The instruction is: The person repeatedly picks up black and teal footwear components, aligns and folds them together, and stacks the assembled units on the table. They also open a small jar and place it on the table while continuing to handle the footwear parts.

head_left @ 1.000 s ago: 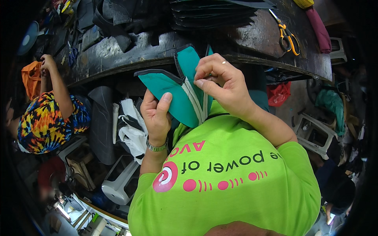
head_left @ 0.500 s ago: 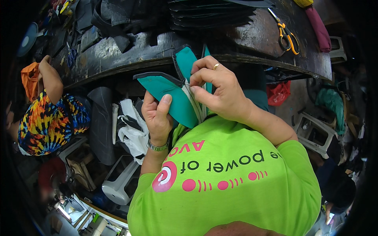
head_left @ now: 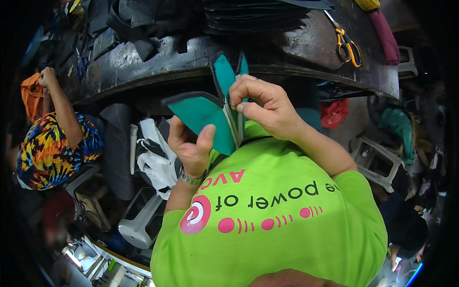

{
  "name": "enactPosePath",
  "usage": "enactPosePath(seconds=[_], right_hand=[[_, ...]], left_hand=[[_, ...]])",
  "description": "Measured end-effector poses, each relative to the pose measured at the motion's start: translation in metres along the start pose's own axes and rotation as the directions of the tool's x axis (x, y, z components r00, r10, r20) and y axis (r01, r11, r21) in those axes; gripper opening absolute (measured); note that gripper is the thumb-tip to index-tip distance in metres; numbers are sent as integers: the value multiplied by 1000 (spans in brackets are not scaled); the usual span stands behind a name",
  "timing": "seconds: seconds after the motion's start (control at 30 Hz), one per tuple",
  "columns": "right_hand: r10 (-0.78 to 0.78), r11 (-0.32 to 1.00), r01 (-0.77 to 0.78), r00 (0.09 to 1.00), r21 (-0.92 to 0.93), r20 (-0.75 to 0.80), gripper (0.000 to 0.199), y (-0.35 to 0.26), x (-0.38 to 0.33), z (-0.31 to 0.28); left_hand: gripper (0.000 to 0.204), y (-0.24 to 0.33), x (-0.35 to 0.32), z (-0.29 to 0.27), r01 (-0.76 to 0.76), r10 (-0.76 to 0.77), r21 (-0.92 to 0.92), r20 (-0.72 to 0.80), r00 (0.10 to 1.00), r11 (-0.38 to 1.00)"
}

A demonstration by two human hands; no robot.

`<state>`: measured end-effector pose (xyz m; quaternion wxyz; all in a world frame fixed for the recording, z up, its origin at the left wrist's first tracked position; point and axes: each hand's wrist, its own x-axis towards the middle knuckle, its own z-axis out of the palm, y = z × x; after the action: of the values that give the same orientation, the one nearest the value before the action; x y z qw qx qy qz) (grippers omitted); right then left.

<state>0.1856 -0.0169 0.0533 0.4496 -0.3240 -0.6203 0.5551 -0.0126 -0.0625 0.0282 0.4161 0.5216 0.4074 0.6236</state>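
In front of my chest stands a green sewn piece with black-edged flaps and pale strips along its seams; it looks like fabric or leather. My left hand grips its left panel, thumb on the near side and fingers mostly hidden behind. My right hand is closed in a pinch right at the pale seam strip, fingertips pressed together. Anything small between those fingertips cannot be made out. Behind my right fingers, another narrow green flap sticks up.
A dark worktable curves across ahead, bearing stacked black sheets and orange-handled scissors. White scraps and a plastic stool lie to my left. Farther left, a person in a colourful shirt handles an orange bag.
My right fingertips have drawn in closer against the seam, and the hand has lowered slightly. The left hand keeps hold, its thumb a little lower. The co-worker's arm has shifted.
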Motion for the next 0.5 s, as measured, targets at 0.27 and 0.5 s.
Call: enactPosePath(seconds=[0.27, 0.5], right_hand=[[271, 861, -311, 950, 403, 154, 5, 2, -10, -6], [349, 655, -395, 914, 644, 206, 8, 18, -12, -1]], left_hand=[[44, 5, 6, 14, -523, 456, 43, 433, 778, 851], [45, 8, 5, 14, -499, 438, 56, 401, 805, 865]])
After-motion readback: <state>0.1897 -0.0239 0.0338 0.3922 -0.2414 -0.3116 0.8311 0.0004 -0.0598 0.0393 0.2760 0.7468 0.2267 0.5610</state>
